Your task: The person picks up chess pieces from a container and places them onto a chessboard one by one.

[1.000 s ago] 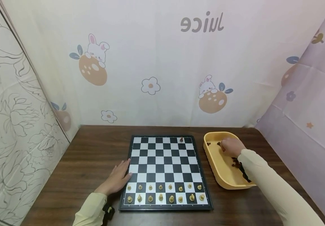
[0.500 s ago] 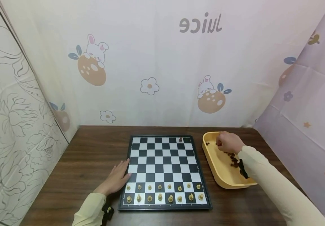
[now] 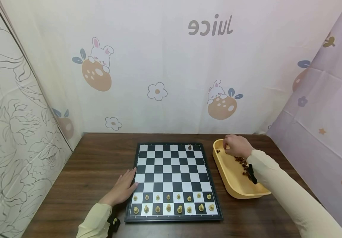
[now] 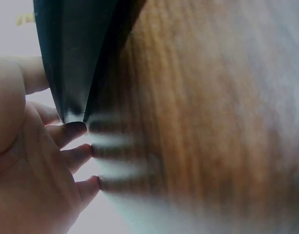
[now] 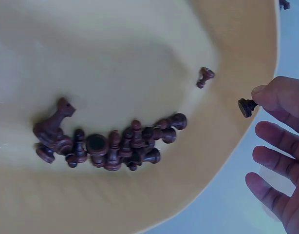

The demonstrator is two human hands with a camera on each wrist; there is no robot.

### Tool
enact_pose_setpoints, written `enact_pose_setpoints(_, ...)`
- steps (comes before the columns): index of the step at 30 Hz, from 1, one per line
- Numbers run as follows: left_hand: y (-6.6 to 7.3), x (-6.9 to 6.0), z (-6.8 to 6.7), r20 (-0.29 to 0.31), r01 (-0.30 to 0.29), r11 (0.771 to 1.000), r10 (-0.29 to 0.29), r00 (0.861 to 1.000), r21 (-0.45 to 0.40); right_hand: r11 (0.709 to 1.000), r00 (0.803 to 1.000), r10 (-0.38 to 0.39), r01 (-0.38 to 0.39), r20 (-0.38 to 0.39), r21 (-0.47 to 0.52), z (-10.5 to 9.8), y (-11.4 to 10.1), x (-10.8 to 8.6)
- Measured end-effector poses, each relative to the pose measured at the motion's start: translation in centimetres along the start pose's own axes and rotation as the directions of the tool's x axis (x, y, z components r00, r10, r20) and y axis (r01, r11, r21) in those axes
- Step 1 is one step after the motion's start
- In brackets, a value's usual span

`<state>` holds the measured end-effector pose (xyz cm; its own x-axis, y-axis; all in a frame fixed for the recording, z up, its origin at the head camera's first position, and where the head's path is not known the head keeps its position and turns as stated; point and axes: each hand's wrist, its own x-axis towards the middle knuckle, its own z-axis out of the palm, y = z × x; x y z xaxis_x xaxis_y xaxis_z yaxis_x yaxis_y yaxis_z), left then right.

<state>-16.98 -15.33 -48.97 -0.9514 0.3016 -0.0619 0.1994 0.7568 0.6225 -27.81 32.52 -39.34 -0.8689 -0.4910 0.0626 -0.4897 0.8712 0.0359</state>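
Note:
My right hand [image 3: 239, 146] is over the far end of the yellow tray [image 3: 230, 175]. In the right wrist view it pinches a dark brown chess piece [image 5: 247, 107] between thumb and forefinger, base outward; the other fingers spread loosely. The fingertips hide the piece's top, so its kind is unclear. My left hand [image 3: 123, 188] lies along the left edge of the chessboard [image 3: 167, 178], fingers extended, touching the dark frame. Two rows of cream chess pieces [image 3: 168, 207] stand on the near side of the board. One dark red piece [image 3: 190, 147] stands on the far row, toward the right.
Several dark brown chess pieces [image 5: 113, 151] lie heaped along the tray's side, among them a knight [image 5: 57, 119]. A small piece [image 5: 205, 77] lies apart near the tray's end. The wooden table [image 3: 99, 158] ends at a curtain [image 3: 159, 66] behind.
My right hand has risen from inside the tray and shifted slightly left and away, uncovering more of the dark pieces. The left hand stays on the board's edge.

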Motion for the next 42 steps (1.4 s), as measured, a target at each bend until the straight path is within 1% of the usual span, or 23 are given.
enact_pose_setpoints(4,0.0,0.0,0.0,0.004,0.005,1.0,-0.005,1.0,0.0,1.0,1.0,-0.001,0.001,0.01,0.008,-0.4,-0.2,0.6)
enact_pose_setpoints(9,0.0,-0.1,-0.1,0.004,0.01,1.0,-0.01,1.0,0.004,1.0,1.0,0.002,-0.002,0.006,0.015,-1.1,-0.9,1.3)
enact_pose_setpoints(13,0.0,-0.1,-0.2,0.007,0.014,1.0,-0.014,1.0,0.004,1.0,1.0,0.005,-0.005,0.01,0.019,-1.4,-1.9,2.1)
enact_pose_setpoints(20,0.0,-0.1,-0.2,0.004,-0.001,1.0,0.001,1.0,0.01,1.0,0.999,0.021,-0.022,0.042,0.019,-1.5,-3.4,3.6)
enact_pose_setpoints(22,0.0,-0.2,-0.2,0.005,-0.001,1.0,0.001,1.0,0.011,1.0,0.999,0.014,-0.014,0.048,0.017,-1.5,-3.9,3.9)
enact_pose_setpoints(28,0.1,-0.1,-0.3,0.0,-0.007,1.0,0.007,1.0,0.006,1.0,0.998,0.012,-0.013,0.056,0.012,-1.2,-5.0,5.2)
enact_pose_setpoints(33,0.1,-0.1,-0.2,0.004,0.001,1.0,-0.001,1.0,0.003,1.0,0.999,0.013,-0.014,0.043,0.013,-0.3,-6.1,6.3)
enact_pose_setpoints(38,0.1,-0.2,-0.1,0.007,0.004,1.0,-0.004,1.0,0.001,1.0,0.999,0.006,-0.006,0.034,0.015,0.5,-7.4,7.0)
enact_pose_setpoints(42,0.1,-0.2,0.0,0.005,0.005,1.0,-0.005,1.0,-0.001,1.0,0.999,0.011,-0.012,0.045,0.006,1.1,-8.3,7.3)
